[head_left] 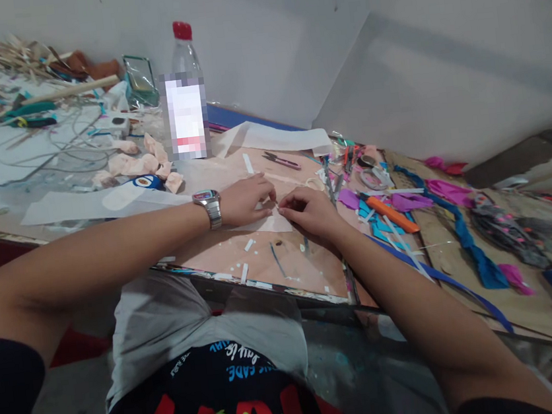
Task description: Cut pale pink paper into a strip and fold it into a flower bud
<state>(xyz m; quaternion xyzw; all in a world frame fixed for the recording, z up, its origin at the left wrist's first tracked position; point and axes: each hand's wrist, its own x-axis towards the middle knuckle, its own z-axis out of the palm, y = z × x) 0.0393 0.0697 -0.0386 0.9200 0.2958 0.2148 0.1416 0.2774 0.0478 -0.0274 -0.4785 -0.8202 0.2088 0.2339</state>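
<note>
My left hand (246, 199), with a metal watch (208, 208) on its wrist, lies low over the work board (308, 273), its fingers curled together. Facing it, my right hand (310, 211) pinches thumb and forefinger close to the left fingertips. A tiny pale bit shows between the two hands, too small to name. Beneath my fingers lies a piece of white paper (274, 224). Small thread snips (281, 161) and a short white strip (248, 163) lie just beyond my hands. White scraps (245, 272) are scattered on the near side of the board.
Behind the hands stands a red-capped bottle (185, 54), partly blurred out. At left are crumpled peach pieces (134, 163), green-handled pliers (30, 110) and a pile of thin sticks (9, 54). An orange cutter (391, 213) and coloured scraps (446, 193) lie to the right. A wall rises behind.
</note>
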